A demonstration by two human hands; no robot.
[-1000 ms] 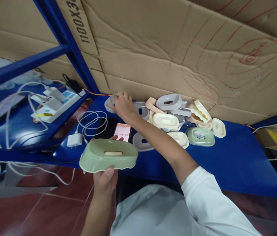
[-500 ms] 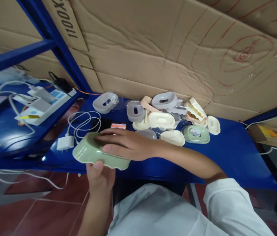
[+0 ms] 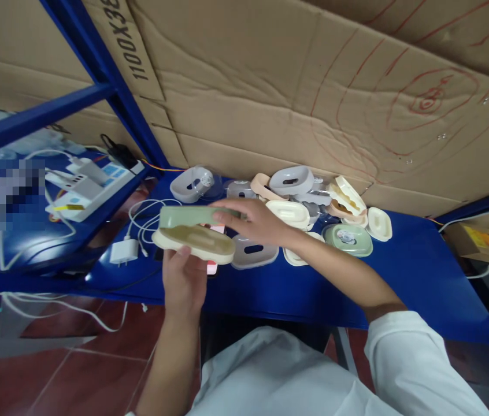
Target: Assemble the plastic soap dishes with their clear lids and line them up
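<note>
Green cover [image 3: 179, 216]: in your right hand [image 3: 255, 221], up off the tabletop [image 3: 279, 297], just above and beyond the cream dish [image 3: 201, 244] as you look down.
Cover-to-dish gap: narrow; you can't tell from here whether the edges touch.
Long axes: both run roughly left-right across your front; the dish slopes a bit down to your right, the cover sits closer to level.
Nearer hand: left hand [image 3: 184, 280] to the dish, right to the cover.
Left grip: you're grasping the dish, thumb over its near rim, palm below; the other fingers are mostly hidden.
Right grip: you're grasping the cover's right end, thumb on the near side, fingers across the top.
Arms: left forearm [image 3: 170, 346] comes up from below; right forearm [image 3: 335, 268] reaches in from your right.
Around: phone [image 3: 212, 268] partly hidden by the dish; grey cover [image 3: 248, 263] just right of it; charger [image 3: 123, 251] to the left.
</note>
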